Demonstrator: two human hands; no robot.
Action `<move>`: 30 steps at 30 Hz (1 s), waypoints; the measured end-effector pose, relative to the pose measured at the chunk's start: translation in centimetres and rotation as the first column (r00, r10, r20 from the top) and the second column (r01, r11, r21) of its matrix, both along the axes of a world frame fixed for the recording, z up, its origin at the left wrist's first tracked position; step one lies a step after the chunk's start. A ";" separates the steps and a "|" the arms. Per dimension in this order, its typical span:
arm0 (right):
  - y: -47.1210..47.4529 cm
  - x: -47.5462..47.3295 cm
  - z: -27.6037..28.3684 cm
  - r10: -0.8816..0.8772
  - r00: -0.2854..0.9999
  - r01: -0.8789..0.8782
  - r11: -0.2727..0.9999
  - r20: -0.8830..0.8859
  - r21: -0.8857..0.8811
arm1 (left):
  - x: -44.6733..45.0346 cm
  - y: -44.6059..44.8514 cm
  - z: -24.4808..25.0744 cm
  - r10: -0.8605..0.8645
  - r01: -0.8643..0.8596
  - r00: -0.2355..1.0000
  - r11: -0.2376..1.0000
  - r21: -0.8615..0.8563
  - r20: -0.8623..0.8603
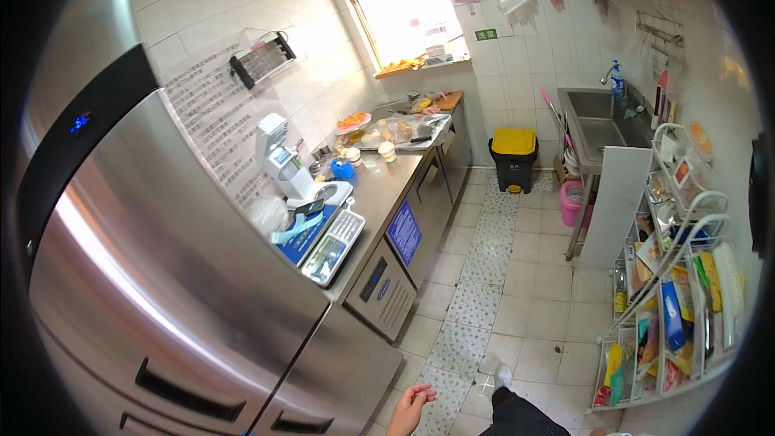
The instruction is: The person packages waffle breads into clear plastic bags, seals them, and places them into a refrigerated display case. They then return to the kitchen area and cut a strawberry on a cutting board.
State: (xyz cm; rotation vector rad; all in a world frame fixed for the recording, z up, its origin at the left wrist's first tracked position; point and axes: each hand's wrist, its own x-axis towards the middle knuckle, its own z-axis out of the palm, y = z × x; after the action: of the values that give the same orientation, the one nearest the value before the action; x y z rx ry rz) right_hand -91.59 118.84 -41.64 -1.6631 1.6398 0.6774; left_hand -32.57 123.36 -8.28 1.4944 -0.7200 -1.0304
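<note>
My left hand (413,404) hangs at the bottom of the view over the tiled floor, fingers loosely bent and apart, holding nothing. It is nearest to the end of the steel counter (375,197). A sliver of skin shows at the bottom edge, right of my dark-trousered leg (521,415); whether it is my right hand I cannot tell. On the counter stand a digital scale (333,248), a white machine (287,169), a blue tape dispenser (342,169) and two cups (387,151). Beyond them, a metal tray (431,132) holds bagged food beside a plate of orange food (353,122).
A large steel refrigerator (181,242) fills the left side. A black bin with a yellow lid (513,142) stands at the far wall. Right are a steel sink (599,118), a pink bucket (572,203) and a white wire rack (636,402) full of packets. Tiled floor (545,278) runs between.
</note>
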 end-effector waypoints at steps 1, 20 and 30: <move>-1.7 0.9 0.2 -0.031 0.999 0.032 0.999 -0.012 0.024 | 1.1 -3.1 -0.4 0.000 0.000 1.000 1.000 -0.005 -0.013; -75.1 65.6 23.4 0.006 0.188 0.339 0.938 0.982 -0.071 | 29.7 -48.9 -1.2 0.350 -0.342 0.915 0.937 -0.071 0.203; -90.2 71.0 30.2 -0.310 0.067 0.429 0.867 0.948 0.253 | 45.1 -77.4 -0.3 0.325 -0.329 0.941 0.944 0.027 0.098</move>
State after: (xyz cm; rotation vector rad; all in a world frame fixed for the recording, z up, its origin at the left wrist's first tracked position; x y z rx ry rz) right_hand -20.60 28.68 -11.46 -1.0942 0.9283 -0.7466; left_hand 12.50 45.95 -8.62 1.6417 -0.4921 -0.7308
